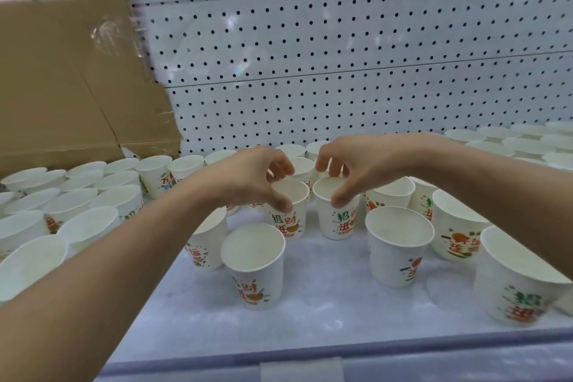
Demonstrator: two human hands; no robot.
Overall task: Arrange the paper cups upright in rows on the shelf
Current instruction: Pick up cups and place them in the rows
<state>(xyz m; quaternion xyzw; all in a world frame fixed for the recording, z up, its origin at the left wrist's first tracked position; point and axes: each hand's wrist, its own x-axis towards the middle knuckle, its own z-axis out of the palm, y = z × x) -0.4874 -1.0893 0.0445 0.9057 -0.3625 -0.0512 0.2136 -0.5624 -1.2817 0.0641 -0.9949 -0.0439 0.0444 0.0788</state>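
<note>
Two paper cups stand upright side by side on the shelf [325, 304], just apart, each held at its rim. The left-hand cup [290, 220] is pinched by the left hand [248, 178], with the thumb on the near rim and the fingers curled over the far rim. The right-hand cup [338, 222] is pinched the same way by the right hand [356, 164]. Whether their bases touch the shelf cannot be told.

Nearer the person than the left hand stands a loose cup [252, 267], with another cup [207, 245] under the left wrist. A third cup [398, 248] stands below the right wrist. Left of the left forearm are packed rows of cups [93, 198], and beyond the right forearm are more rows [527, 141]. Beyond and left of the left hand sits a cardboard box [71, 77] against the pegboard wall [341, 56].
</note>
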